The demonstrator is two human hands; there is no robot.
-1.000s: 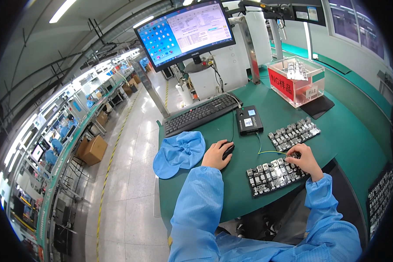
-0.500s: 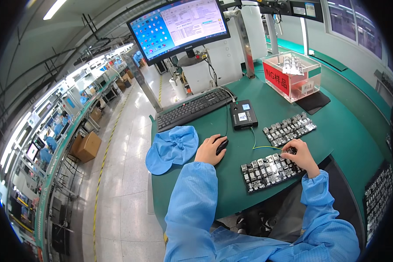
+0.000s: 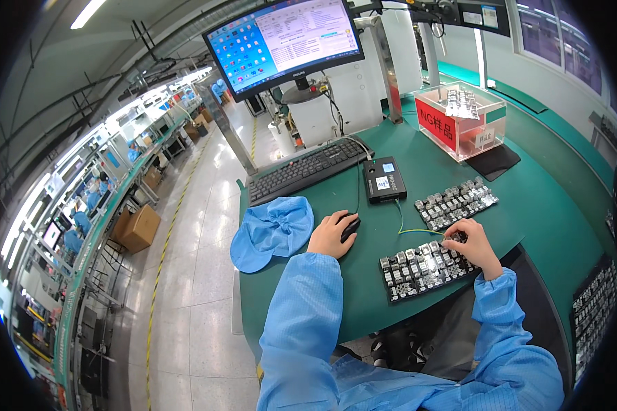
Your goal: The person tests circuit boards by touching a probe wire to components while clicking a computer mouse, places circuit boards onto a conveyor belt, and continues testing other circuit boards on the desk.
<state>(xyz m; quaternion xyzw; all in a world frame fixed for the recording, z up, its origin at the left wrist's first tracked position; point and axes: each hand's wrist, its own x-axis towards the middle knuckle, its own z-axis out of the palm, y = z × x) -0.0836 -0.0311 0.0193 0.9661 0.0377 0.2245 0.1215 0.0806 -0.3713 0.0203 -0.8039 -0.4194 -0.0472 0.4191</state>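
My left hand (image 3: 330, 237) rests curled over a black computer mouse (image 3: 351, 229) on the green tabletop. A thin yellow-green cable (image 3: 413, 231) runs into the pinched fingertips of my right hand (image 3: 476, 246); what its tip meets there is hidden. That hand lies over the far right part of a black tray (image 3: 418, 275) holding rows of small silvery parts. The cable's other end goes to a black box (image 3: 385, 181) with a small lit display. Just beyond my right hand lies a second tray of similar parts (image 3: 457, 203).
A black keyboard (image 3: 308, 170) sits below the monitor (image 3: 284, 44). Left of the mouse lies a blue cloth cap (image 3: 274, 236). A clear box with a red label (image 3: 437, 125) stands at the back right, parts on top. More parts (image 3: 591, 315) lie far right.
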